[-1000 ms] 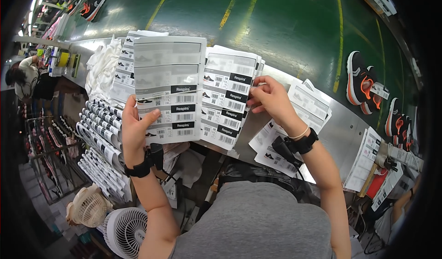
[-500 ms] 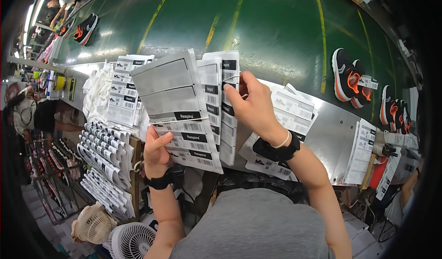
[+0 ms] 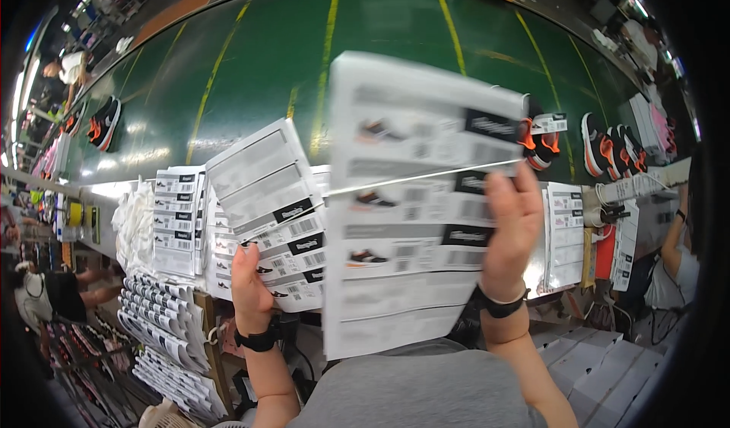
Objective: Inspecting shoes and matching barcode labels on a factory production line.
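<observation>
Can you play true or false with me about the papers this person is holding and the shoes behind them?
1. The right hand holds up a big label sheet. True.
2. The left hand is empty. False: it grips a smaller stack of label sheets.
3. The shoes on the green conveyor belt are all white. False: they are dark with orange parts.
4. Both wrists wear a dark band. True: one shows on the left wrist and one on the right wrist.
5. The big sheet is blank. False: it has small shoe pictures and black bars on it.
</observation>
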### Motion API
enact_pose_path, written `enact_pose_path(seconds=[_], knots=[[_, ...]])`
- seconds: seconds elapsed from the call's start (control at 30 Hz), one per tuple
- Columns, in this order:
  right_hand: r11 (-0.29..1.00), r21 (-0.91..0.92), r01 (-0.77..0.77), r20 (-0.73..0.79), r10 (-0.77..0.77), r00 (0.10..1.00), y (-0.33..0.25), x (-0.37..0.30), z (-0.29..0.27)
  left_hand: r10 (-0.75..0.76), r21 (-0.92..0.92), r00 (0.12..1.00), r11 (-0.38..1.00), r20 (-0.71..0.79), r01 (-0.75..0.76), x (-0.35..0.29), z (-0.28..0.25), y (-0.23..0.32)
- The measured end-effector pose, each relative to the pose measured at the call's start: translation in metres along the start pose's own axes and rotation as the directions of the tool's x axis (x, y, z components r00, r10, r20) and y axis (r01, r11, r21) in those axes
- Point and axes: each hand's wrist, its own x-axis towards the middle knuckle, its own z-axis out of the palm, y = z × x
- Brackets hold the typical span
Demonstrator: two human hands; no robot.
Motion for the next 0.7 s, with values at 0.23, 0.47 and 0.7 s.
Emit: enact_pose_path(seconds=[0.23, 0.47, 0.7], knots=[[0.951, -0.254, -0.180, 0.158, 0.224, 0.962, 0.060, -0.026, -0.013, -0.139, 0.472, 0.961, 0.882, 0.239, 0.010, 0.003, 0.025, -0.040], [0.746, 0.148, -0.650, -0.063, 0.663, 0.746, 0.070, -0.053, -0.145, -0.408, 0.005, 0.888, 0.909, 0.212, 0.416, 0.017, 0.002, -0.065], [0.518, 0.405, -0.753, 0.087, 0.798, 0.596, 0.082, -0.092, -0.142, -0.547, 0.610, 0.806, 0.724, 0.225, 0.321, 0.021, 0.060, -0.090]])
